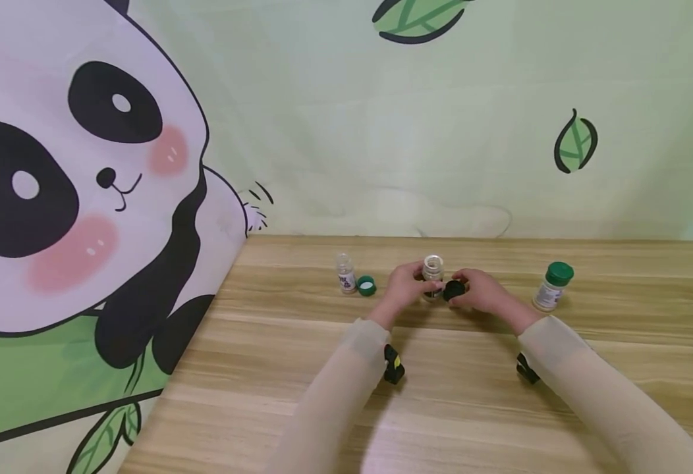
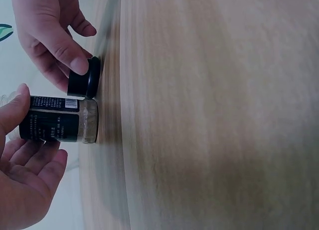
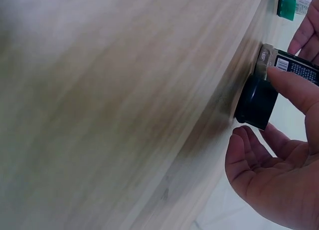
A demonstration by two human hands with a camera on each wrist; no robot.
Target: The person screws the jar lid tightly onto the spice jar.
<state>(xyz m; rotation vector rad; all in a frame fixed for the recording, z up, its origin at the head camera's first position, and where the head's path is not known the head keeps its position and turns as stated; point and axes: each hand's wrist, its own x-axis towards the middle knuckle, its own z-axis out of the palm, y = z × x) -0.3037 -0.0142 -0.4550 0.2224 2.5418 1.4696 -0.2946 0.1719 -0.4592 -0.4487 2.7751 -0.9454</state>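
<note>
A clear glass spice jar (image 1: 433, 268) with a black label stands uncapped on the table. My left hand (image 1: 406, 284) grips it from the left, thumb on one side and fingers on the other. Just right of the jar, a black cap (image 1: 454, 290) is down at the tabletop, pinched by my right hand (image 1: 481, 289). In the left wrist view the cap (image 2: 83, 80) lies right beside the foot of the jar (image 2: 55, 118). The right thumb and fingers hold the cap (image 3: 256, 102) in the right wrist view too; part of the jar is hidden there.
To the left stands a smaller clear jar (image 1: 345, 274) without a lid, a green cap (image 1: 367, 286) beside it. A jar with a green cap (image 1: 553, 287) stands at the right. Behind the wooden table (image 1: 299, 368) hangs a panda-printed cloth (image 1: 346, 131).
</note>
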